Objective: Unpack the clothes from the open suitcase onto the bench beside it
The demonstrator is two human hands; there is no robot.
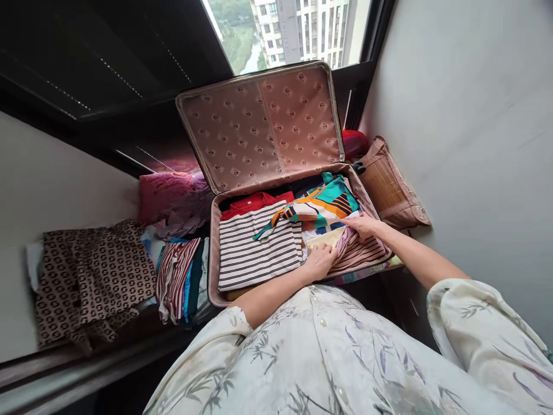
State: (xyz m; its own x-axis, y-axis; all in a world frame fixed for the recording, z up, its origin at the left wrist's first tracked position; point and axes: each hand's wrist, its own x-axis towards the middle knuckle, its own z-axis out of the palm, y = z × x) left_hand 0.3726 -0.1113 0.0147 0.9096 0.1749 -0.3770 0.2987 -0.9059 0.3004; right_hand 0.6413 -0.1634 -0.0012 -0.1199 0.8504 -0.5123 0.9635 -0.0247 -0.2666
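An open suitcase (213,253) with a pink patterned lining lies in front of me, full of folded clothes. My left hand (320,262) is low over its right half, fingers curled at a pink striped garment (356,256) beside a pale yellow cloth (326,238). My right hand (363,225) pinches the raised edge of the same pink garment. Just beyond my hands, a teal, orange and white patterned garment (332,199) lies loosely bunched. A black-and-white striped garment (259,245) is folded flat on the left, with red clothing (254,203) behind it. My fingertips are partly hidden in cloth.
The suitcase lid (263,127) stands raised against the window (298,34). Left of the case are a brown patterned cloth (97,276), a red-striped garment (177,276) and a pink cushion (166,196). A brown package (389,184) sits between the case and the right wall (470,127).
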